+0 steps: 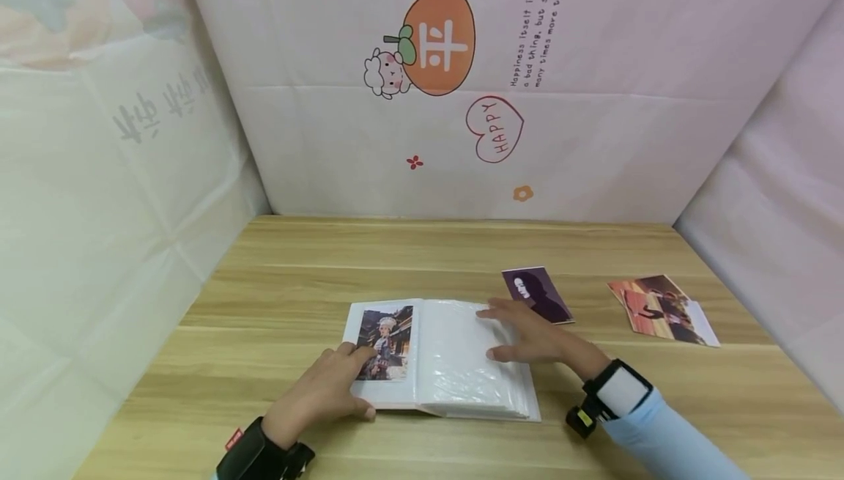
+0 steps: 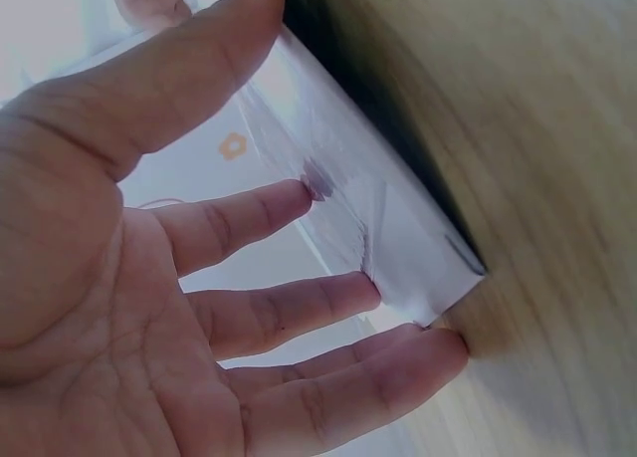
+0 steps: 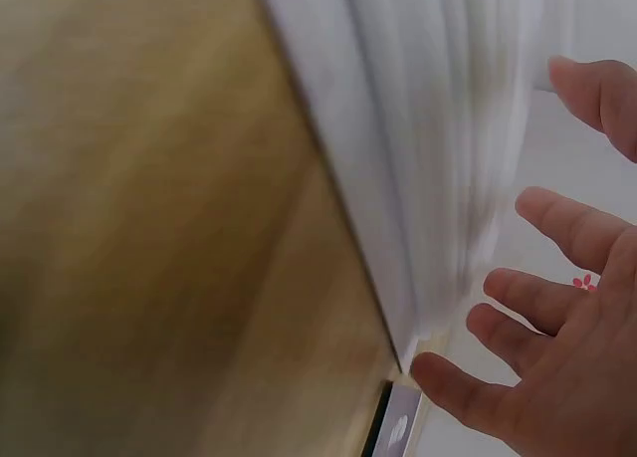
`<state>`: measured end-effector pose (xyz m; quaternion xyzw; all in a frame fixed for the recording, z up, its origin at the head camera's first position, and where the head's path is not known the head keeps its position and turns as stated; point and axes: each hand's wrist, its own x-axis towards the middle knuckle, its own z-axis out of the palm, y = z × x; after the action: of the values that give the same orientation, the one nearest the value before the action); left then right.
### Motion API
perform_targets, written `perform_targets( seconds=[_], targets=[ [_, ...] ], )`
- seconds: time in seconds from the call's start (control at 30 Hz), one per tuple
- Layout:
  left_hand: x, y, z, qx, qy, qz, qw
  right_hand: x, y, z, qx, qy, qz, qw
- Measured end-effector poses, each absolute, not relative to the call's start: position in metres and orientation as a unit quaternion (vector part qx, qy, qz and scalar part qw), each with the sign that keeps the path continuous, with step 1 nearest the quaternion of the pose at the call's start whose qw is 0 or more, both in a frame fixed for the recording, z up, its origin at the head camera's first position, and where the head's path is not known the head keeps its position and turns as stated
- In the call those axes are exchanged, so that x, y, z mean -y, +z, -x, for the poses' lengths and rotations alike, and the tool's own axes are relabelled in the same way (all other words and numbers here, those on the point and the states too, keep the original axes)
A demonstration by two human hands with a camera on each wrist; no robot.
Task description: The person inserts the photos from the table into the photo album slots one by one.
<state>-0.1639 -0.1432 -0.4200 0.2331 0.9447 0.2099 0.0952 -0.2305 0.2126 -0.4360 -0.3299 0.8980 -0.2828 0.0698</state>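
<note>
A white photo album lies spread on the wooden table. Its left page carries a photo of a figure in a pale hat; a blank, glossy plastic sleeve tops the right-hand stack of pages. My left hand rests at the album's left side, fingertips on the page edge and thumb near the front edge. In the left wrist view its fingers are extended along the cover's edge. Over the right page, my right hand is spread, its fingers relaxed beside the page edges and holding nothing.
Behind my right hand lies a dark purple photo card. Farther right is a small overlapping pile of photos. White printed cloth walls the table at the back and both sides.
</note>
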Motion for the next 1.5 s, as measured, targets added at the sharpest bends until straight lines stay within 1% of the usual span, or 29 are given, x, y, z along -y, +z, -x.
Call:
perform_targets(
  seconds=[0.17, 0.37, 0.63, 1.1, 1.2, 1.27, 1.4, 1.5],
  targets=[
    [0.143, -0.42, 0.165, -0.945, 0.206, -0.234, 0.094, -0.22, -0.436, 0.218, -0.898, -0.272, 0.337, 0.076],
    [0.144, -0.42, 0.165, -0.946, 0.204, -0.234, 0.094, -0.221, -0.438, 0.218, -0.899, -0.268, 0.338, 0.077],
    [0.143, -0.42, 0.164, -0.944, 0.207, -0.237, 0.097, -0.222, -0.443, 0.216, -0.902, -0.247, 0.348, 0.061],
    [0.14, -0.414, 0.163, -0.944, 0.217, -0.214, 0.128, -0.222, -0.447, 0.214, -0.9, -0.256, 0.348, 0.055],
    [0.137, -0.41, 0.162, -0.947, 0.211, -0.21, 0.116, -0.222, -0.447, 0.214, -0.898, -0.261, 0.35, 0.052],
    [0.134, -0.409, 0.161, -0.948, 0.209, -0.219, 0.099, -0.222, -0.447, 0.213, -0.898, -0.262, 0.349, 0.052],
    [0.129, -0.405, 0.161, -0.937, 0.209, -0.274, 0.05, -0.222, -0.447, 0.212, -0.899, -0.266, 0.345, 0.055],
    [0.124, -0.403, 0.16, -0.923, 0.205, -0.326, 0.023, -0.222, -0.446, 0.211, -0.898, -0.267, 0.344, 0.056]
  ],
)
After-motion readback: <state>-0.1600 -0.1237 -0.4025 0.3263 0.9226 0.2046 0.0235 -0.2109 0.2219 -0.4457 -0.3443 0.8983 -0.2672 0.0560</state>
